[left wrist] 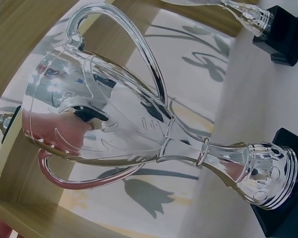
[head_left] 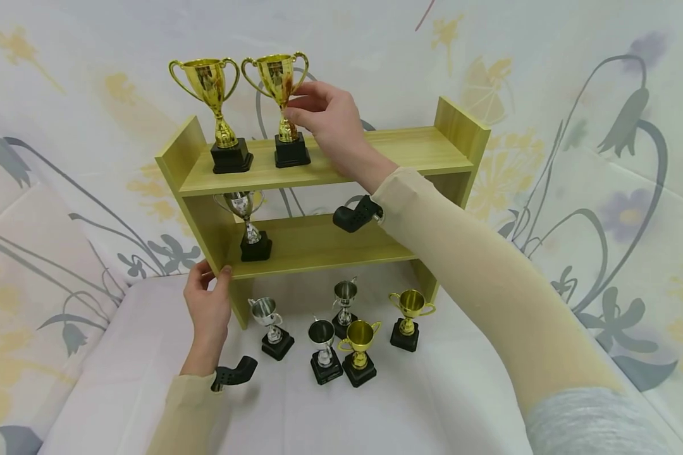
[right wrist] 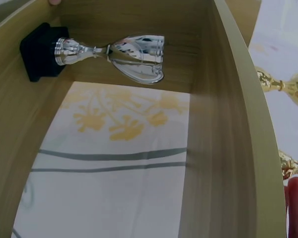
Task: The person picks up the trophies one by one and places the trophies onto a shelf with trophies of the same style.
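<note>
Steadying the wooden shelf unit with your left hand, fingers clamped on its side, keep the gold trophy cup, upper centre, upright; your right hand pinches the stem.

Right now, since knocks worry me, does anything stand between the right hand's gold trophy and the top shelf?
Nothing visible between the held trophy and the top shelf; another gold trophy stands at the shelf's left end.
</note>
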`<act>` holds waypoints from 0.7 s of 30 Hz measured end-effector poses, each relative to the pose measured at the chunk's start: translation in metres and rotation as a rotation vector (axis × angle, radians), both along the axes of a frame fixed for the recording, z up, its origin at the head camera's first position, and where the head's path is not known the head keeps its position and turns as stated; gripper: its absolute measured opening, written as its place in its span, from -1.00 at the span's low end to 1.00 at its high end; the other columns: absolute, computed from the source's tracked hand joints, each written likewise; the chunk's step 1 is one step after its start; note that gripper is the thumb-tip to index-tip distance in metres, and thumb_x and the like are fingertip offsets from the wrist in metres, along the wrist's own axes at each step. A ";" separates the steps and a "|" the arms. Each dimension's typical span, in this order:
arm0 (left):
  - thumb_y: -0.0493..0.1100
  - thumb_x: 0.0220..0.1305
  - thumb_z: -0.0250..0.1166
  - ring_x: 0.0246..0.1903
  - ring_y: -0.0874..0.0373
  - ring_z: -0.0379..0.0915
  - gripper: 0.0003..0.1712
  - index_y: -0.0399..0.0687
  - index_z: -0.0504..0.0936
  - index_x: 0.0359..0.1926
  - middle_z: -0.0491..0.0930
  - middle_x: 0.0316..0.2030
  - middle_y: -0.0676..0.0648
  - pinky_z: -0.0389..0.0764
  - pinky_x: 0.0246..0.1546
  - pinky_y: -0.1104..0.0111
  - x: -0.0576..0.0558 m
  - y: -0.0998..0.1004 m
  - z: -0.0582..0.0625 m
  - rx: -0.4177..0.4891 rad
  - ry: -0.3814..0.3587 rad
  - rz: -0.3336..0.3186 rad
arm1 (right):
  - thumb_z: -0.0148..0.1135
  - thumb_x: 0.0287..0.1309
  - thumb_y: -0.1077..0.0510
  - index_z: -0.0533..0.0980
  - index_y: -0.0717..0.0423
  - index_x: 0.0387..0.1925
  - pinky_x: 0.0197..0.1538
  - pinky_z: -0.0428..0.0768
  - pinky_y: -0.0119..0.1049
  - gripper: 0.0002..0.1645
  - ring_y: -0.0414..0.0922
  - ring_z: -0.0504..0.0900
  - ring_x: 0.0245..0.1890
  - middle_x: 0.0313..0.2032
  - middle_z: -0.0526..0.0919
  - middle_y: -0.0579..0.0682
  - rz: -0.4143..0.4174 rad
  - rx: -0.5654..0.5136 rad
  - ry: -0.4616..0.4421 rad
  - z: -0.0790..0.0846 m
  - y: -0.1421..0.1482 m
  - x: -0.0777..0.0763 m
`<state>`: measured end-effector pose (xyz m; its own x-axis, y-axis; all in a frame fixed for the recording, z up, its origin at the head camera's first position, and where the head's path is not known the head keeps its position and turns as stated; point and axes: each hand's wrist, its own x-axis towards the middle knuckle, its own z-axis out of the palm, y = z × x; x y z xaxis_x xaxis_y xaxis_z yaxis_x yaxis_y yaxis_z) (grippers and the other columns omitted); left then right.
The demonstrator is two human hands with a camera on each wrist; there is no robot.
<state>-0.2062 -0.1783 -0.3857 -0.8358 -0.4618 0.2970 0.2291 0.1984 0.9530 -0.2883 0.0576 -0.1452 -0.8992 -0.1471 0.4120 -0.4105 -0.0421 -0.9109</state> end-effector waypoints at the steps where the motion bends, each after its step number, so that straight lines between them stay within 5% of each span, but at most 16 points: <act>1: -0.17 0.40 0.21 -0.03 0.20 0.38 -0.62 -0.27 0.49 0.15 0.42 -0.16 0.07 0.46 -0.02 0.36 0.000 0.000 0.000 0.001 -0.001 -0.001 | 0.27 0.26 0.34 0.51 0.23 0.17 0.03 0.54 -0.43 -0.57 -0.13 0.60 0.02 -0.01 0.64 0.11 -0.001 -0.002 -0.007 0.000 0.002 0.000; 16: -0.15 0.41 0.20 0.01 0.20 0.37 -0.61 -0.25 0.49 0.16 0.41 -0.13 0.07 0.47 0.10 0.16 0.000 0.000 0.000 -0.022 -0.002 -0.011 | 0.28 0.26 0.31 0.50 0.24 0.21 0.11 0.51 -0.29 -0.52 -0.12 0.59 0.03 0.07 0.61 0.17 -0.038 0.044 -0.008 0.000 0.025 0.003; 21: -0.16 0.40 0.21 0.00 0.20 0.37 -0.62 -0.26 0.50 0.14 0.42 -0.15 0.06 0.46 0.06 0.24 0.000 0.000 0.000 -0.013 0.010 -0.011 | 0.28 0.26 0.32 0.50 0.25 0.20 0.12 0.52 -0.28 -0.53 -0.11 0.59 0.04 0.08 0.60 0.19 -0.033 0.029 -0.017 -0.002 0.032 0.005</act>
<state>-0.2058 -0.1780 -0.3855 -0.8376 -0.4486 0.3117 0.2411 0.2084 0.9479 -0.2831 0.0895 -0.1469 -0.9107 -0.1288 0.3925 -0.3956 -0.0022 -0.9184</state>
